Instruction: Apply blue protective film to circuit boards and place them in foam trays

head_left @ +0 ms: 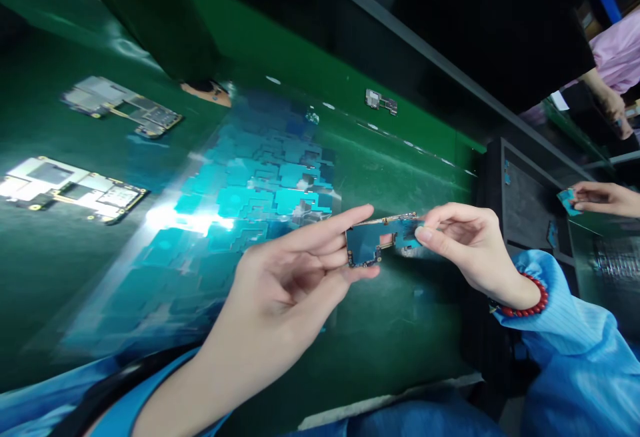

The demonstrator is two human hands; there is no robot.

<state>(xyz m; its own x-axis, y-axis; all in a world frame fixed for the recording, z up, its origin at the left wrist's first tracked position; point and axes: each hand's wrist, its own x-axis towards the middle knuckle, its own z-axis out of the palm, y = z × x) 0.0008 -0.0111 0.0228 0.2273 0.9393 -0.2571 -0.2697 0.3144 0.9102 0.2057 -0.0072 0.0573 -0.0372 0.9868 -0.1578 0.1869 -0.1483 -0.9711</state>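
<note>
My left hand (295, 283) grips a small phone circuit board (365, 243) along its edges, between thumb and fingers. Dark blue film covers much of the board's upward face, and tiny parts show along its rim. At the board's right end, my right hand (460, 240) is closed, thumb and fingertip pinched over a blue film-covered area (407, 231). Whether that pinch takes the film alone or the board too, I cannot tell. Under and left of my left hand lies a clear sheet of blue die-cut film pieces (250, 203).
Two bare circuit boards, one nearer (75, 187) and one farther (123, 103), lie left on the green mat (400, 337). Another small board (381, 101) sits at the back. A black tray (530, 190) stands right. Another person's hand (607, 197) holds a blue piece (569, 202).
</note>
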